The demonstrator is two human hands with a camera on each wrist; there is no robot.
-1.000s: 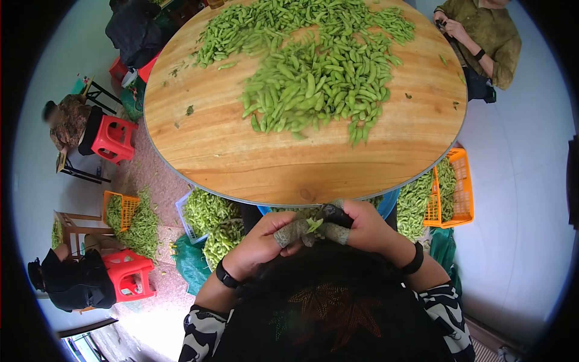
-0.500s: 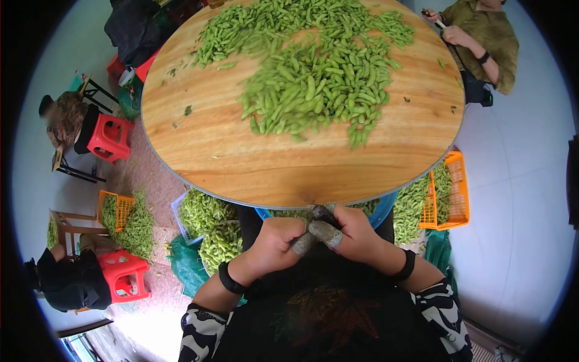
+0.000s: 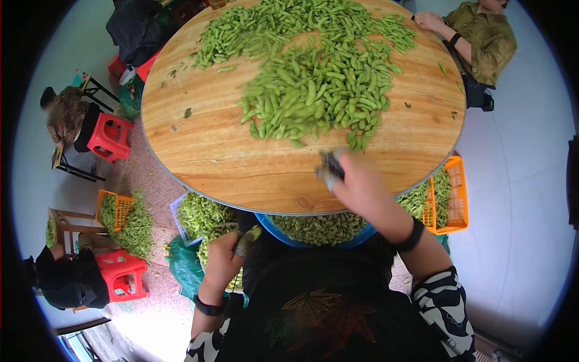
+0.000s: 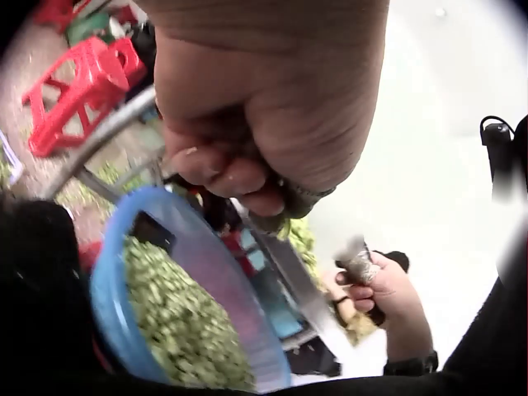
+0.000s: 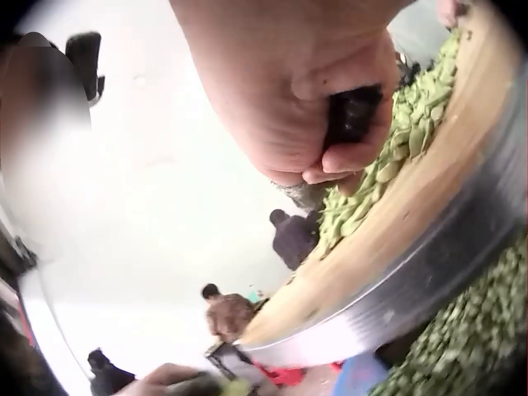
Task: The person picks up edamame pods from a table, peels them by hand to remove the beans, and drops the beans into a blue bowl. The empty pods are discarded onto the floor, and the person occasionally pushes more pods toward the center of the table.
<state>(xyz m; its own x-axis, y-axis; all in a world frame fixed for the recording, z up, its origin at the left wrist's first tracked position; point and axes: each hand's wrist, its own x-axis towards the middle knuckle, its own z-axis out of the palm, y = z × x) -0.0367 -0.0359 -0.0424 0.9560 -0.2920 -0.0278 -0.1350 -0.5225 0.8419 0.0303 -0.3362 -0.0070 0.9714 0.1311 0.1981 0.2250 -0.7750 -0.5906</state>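
Observation:
My left hand (image 3: 224, 256) is lowered left of the blue basin (image 4: 106, 289), its thumb and finger pinching a green edamame pod (image 3: 256, 231). Grey covers wrap the finger ends of both hands. Blurred over the near part of the wooden table (image 3: 229, 163), my right hand (image 3: 360, 181) is just short of the heap of edamame pods (image 3: 319, 90). Its fingers curl round a shiny black object (image 5: 355, 114) in the palm, mostly hidden. Small green beans (image 3: 325, 229) fill the basin under the table edge.
An orange crate (image 3: 461, 193) of pods stands right of the table. More pods lie in a white basket (image 3: 176, 211) and beside a green sack (image 3: 187, 265) at left. One person (image 3: 482, 45) is across the table at right; others sit near red stools (image 3: 123, 271).
My hands were together over the basin and have parted. The left moved down and left with a pod; the right went forward over the table. The person at right now reaches to the table edge.

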